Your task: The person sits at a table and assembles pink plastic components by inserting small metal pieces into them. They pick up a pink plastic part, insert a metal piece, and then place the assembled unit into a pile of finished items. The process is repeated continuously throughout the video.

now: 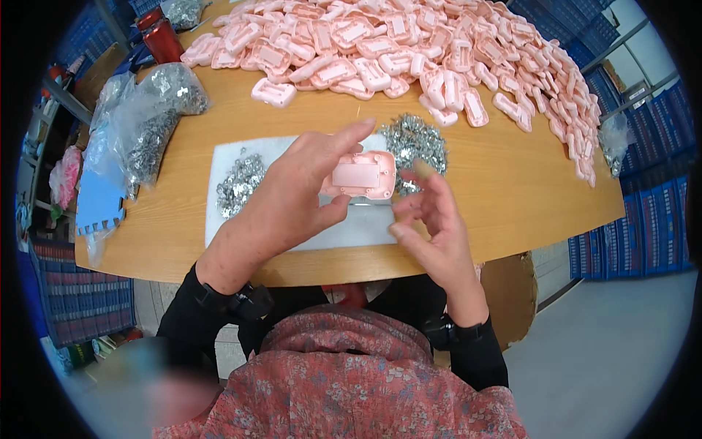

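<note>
Bench: brightly lit
Metal pieces: small bright glints
Rim: black, blue racks bowed
Lower left: smeared blur

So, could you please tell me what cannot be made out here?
Head view:
Left end of the pink shell: partly behind the left hand.
Anything inside the right hand: covered by its curled fingers.
Piece shapes in the right metal pile: too small.
Far side of the pink heap: cut off by the top edge.

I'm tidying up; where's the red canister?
In the head view, the red canister is at the table's far left, beside the pink shells, beyond the large clear bag.
</note>
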`<state>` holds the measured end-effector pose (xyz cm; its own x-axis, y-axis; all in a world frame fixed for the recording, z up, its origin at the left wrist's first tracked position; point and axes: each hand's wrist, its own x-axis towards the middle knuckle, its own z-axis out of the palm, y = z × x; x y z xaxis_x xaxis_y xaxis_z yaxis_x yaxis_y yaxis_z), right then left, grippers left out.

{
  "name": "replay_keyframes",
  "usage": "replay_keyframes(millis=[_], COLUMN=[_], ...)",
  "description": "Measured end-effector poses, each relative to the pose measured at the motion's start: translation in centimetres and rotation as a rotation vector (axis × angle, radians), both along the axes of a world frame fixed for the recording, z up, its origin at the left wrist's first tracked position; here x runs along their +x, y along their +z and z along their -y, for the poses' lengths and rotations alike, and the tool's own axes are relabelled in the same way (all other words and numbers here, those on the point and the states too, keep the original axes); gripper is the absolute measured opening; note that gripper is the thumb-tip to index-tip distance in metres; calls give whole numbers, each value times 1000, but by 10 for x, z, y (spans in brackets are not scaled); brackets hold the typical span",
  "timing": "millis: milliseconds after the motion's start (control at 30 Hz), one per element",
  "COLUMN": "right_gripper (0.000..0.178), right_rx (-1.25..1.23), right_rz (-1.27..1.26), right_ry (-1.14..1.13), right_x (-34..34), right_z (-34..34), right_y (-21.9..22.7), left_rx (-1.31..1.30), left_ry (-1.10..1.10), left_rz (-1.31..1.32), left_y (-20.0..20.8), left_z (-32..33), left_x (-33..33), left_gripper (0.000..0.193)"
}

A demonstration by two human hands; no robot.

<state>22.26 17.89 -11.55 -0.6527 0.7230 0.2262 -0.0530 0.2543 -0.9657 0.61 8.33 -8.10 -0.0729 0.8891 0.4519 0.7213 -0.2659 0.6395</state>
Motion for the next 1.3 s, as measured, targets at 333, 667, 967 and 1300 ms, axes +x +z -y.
replay_keyframes(millis=[333, 667, 967, 1300], right_gripper=[66, 72, 71, 58], right_rx=[255, 43, 115, -199], right_rz=[75, -83, -26, -34], right_ry=[86, 69, -1, 55], right_x=[-9, -10, -15, -8], right_z=[-2, 7, 7, 12], right_y=[-19, -19, -26, -35], left_rx=[22, -173, -216, -128], left_ry=[88, -8, 24, -56], left_rz=[80, 1078, 1210, 1242], left_y=[-15, -54, -55, -55], left_z=[27, 40, 27, 27], left_x=[14, 27, 30, 34], left_gripper=[91, 61, 45, 61])
